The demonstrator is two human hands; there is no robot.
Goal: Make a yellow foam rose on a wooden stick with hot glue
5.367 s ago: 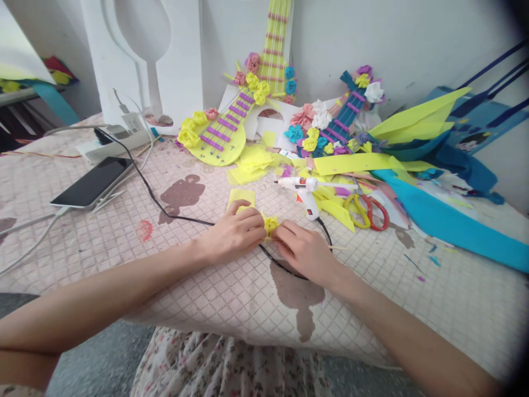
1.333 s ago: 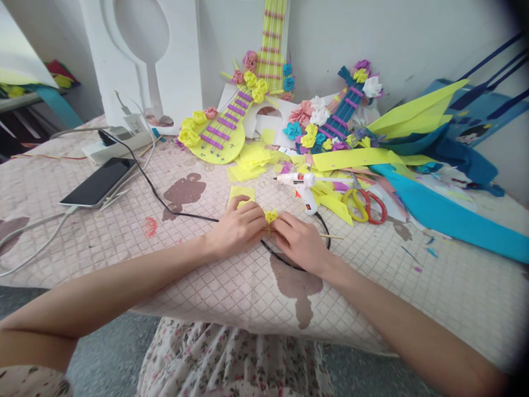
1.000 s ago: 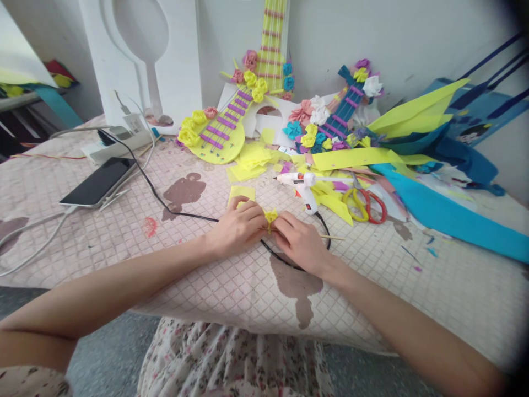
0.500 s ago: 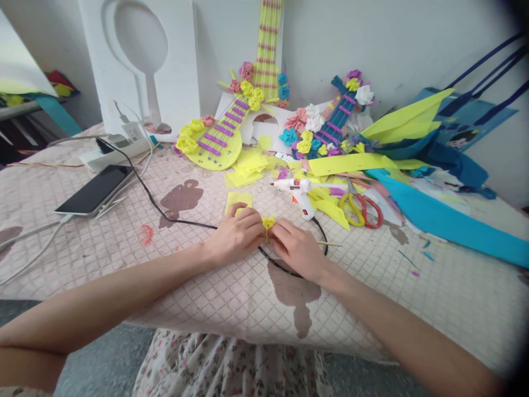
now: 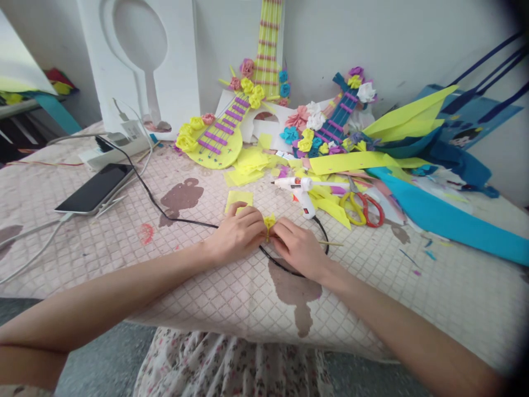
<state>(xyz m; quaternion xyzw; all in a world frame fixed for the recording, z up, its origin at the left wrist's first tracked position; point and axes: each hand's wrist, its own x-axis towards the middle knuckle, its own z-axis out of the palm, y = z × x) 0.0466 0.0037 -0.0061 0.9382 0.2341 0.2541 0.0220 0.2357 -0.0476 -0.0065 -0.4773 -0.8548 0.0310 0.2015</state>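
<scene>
Yellow paper sits centre frame, between the fingertips of both hands: small, bright, crumpled, ruffled on top, gathered narrow toward the bottom; lower part mostly hidden by fingers. Left hand pinches it from the left, right hand from the right, fingers curled on both. Thin stick pokes out right of the right hand, can't tell if gripped. Flat yellow square just above left hand, glue gun above right hand, right of centre
</scene>
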